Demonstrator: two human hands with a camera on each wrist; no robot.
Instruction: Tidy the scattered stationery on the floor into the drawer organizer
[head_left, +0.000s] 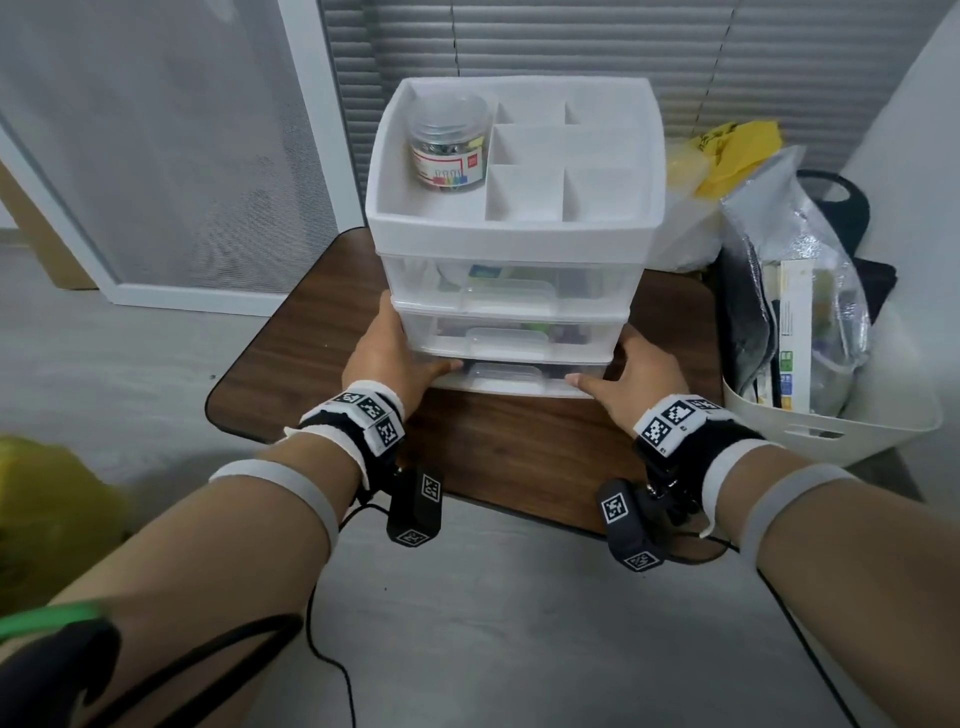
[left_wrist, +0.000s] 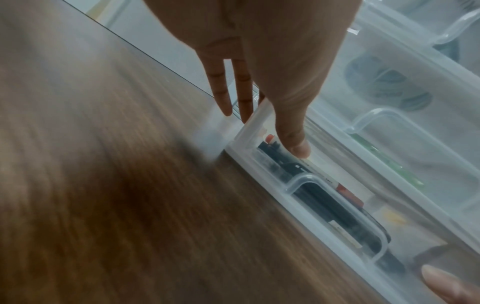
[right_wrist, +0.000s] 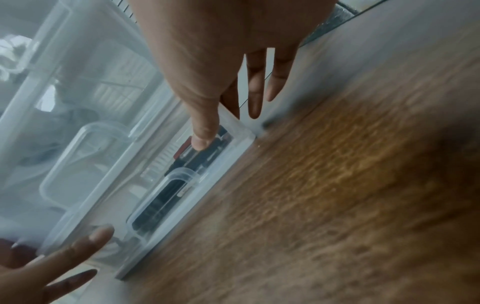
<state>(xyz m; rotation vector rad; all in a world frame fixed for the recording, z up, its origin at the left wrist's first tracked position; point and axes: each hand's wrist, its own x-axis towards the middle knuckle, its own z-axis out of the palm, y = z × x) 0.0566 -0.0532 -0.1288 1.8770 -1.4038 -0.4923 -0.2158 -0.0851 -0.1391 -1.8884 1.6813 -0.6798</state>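
The drawer organizer (head_left: 511, 249), a white unit with three translucent drawers under a compartmented top tray, stands on a dark wood-grain board (head_left: 519, 447) laid on the grey floor (head_left: 467, 623). The left hand (head_left: 387, 358) is placed flat against the organizer's lower left side with straight, relaxed fingers, and its thumb lies across the front of the bottom drawer (head_left: 511, 382); in the left wrist view that thumb presses on the clear drawer face, and the other fingers (left_wrist: 221, 90) reach down past the corner of the unit. The right hand (head_left: 641, 371) mirrors it on the lower right side, fingers straight and spread, thumb tip resting on the same drawer front (neither hand curls round anything). Through the bottom drawer's front, dark pens (right_wrist: 192, 160) and something red show, lying lengthwise behind the moulded handle; the middle drawer (head_left: 511, 338) and upper drawer (head_left: 511, 283) hold green and other coloured items too blurred to name. In the top tray's large left compartment stands a clear jar of binder clips (head_left: 449, 143). To the right of the board sits a white basket (head_left: 831, 431) holding a silvery bag (head_left: 800, 270), with a yellow plastic bag (head_left: 727, 150) behind it.
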